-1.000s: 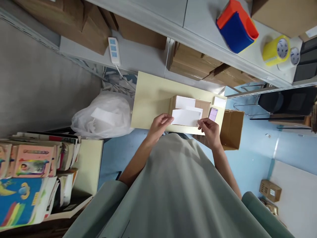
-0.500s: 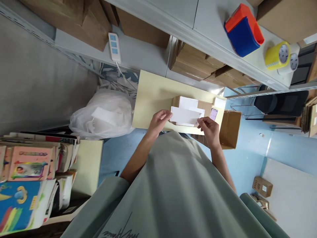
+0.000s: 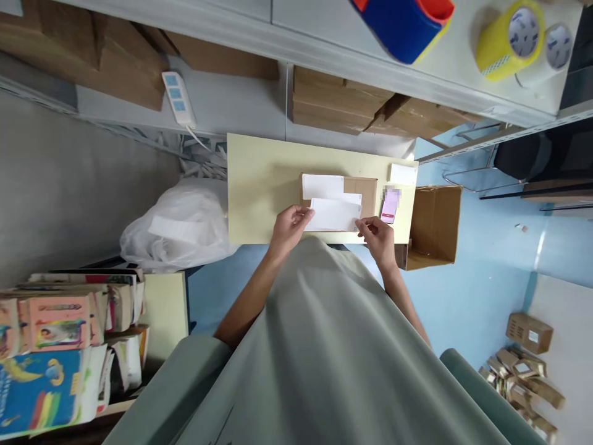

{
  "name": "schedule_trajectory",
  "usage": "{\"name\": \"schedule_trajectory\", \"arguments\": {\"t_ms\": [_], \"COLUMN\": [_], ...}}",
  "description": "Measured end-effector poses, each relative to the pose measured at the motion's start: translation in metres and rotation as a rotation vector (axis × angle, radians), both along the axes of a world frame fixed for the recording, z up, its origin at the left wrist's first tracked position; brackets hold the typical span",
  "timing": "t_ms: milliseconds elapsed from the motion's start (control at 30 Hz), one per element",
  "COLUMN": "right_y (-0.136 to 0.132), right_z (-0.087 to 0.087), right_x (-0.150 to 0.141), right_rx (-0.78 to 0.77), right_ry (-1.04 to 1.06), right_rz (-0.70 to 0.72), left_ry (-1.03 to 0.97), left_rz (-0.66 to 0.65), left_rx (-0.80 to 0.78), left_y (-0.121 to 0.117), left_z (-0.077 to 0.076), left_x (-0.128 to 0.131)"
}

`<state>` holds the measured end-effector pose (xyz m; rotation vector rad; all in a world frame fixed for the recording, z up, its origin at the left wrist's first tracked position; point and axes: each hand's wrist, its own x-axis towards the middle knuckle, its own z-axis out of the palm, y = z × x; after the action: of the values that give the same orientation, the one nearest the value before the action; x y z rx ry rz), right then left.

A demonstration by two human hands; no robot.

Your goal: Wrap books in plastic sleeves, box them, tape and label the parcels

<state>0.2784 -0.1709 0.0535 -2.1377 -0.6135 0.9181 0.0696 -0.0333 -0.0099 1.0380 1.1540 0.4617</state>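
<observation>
A white paper slip point(image 3: 332, 214) is stretched between my two hands, above a cardboard box point(image 3: 364, 191). My left hand point(image 3: 291, 225) pinches the slip's left end between thumb and fingers. At its lower right corner, my right hand point(image 3: 374, 233) has the slip in a fingertip pinch. Another white sheet point(image 3: 322, 185) lies on the box's upper left part, partly covered by the held slip. Whether the slip touches the box is hard to tell. Under the box is a pale yellow table point(image 3: 259, 185).
On the table's right are a phone point(image 3: 390, 206) and white papers point(image 3: 403, 174). An open carton point(image 3: 435, 228) stands beside it. A white plastic bag point(image 3: 178, 225) is at left, with stacked books point(image 3: 60, 321) lower left. Above, a shelf point(image 3: 324, 31) holds tape rolls point(image 3: 509, 40).
The view has shifted, with the shelf sitting higher in the picture. Both hands keep their pinch on the slip, whose angle over the box has changed slightly.
</observation>
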Motion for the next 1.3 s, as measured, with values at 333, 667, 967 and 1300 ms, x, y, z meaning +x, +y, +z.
{"name": "schedule_trajectory", "arguments": {"t_ms": [333, 667, 967, 1300], "right_y": [-0.009, 0.007, 0.017, 0.026], "right_z": [-0.065, -0.099, -0.107, -0.102], "right_x": [0.05, 0.065, 0.059, 0.059], "right_rx": [-0.017, -0.042, -0.145, -0.269], "right_ry": [0.03, -0.208, -0.279, -0.32], "right_rz": [0.105, 0.217, 0.222, 0.249], "left_ry": [0.392, 0.692, 0.846, 0.876], "left_rz": [-0.038, -0.12, -0.225, -0.22], "left_rx": [0.167, 0.233, 0.261, 0.289], "left_y": [-0.026, -0.011, -0.003, -0.006], "left_z": [-0.016, -0.023, -0.015, -0.018], "left_x": [0.036, 0.075, 0.085, 0.089]}}
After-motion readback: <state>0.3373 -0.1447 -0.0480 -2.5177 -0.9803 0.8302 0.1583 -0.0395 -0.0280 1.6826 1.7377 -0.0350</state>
